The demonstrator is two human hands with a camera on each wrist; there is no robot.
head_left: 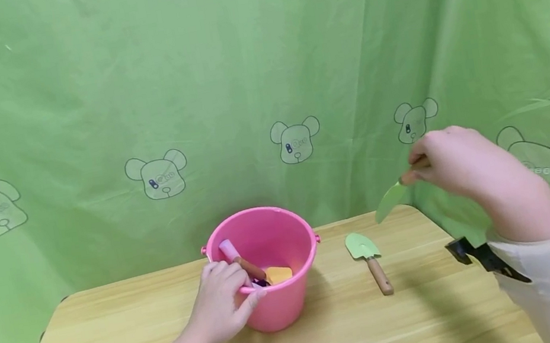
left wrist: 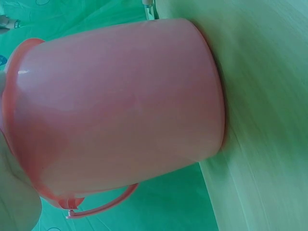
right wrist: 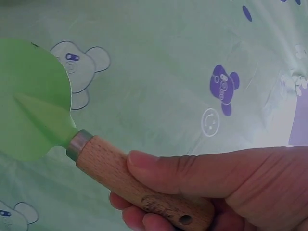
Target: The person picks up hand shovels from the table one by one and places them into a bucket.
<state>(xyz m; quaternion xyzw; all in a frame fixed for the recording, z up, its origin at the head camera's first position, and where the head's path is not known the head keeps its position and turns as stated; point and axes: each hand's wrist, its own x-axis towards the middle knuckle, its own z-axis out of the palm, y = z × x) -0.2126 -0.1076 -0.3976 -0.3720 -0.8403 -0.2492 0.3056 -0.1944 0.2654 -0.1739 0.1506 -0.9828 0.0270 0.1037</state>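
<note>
A pink bucket (head_left: 280,308) stands upright on the table, and my left hand (head_left: 222,300) grips its near rim. Inside it lie a wooden-handled tool with a pale lilac end (head_left: 230,250) and a yellow-orange piece (head_left: 278,274); darker items beside them are partly hidden. My right hand (head_left: 451,161) is raised at the right and holds a green hand trowel (right wrist: 38,101) by its wooden handle (right wrist: 115,168), the blade pointing down and left in the head view. Below it, a second green trowel (head_left: 362,246) lies on the table, right of the bucket.
The wooden table (head_left: 131,320) has its far edge close to a green curtain (head_left: 222,114) printed with bear heads. This curtain also closes in the left and right sides. In the left wrist view the bucket's handle (left wrist: 110,204) hangs down the far side.
</note>
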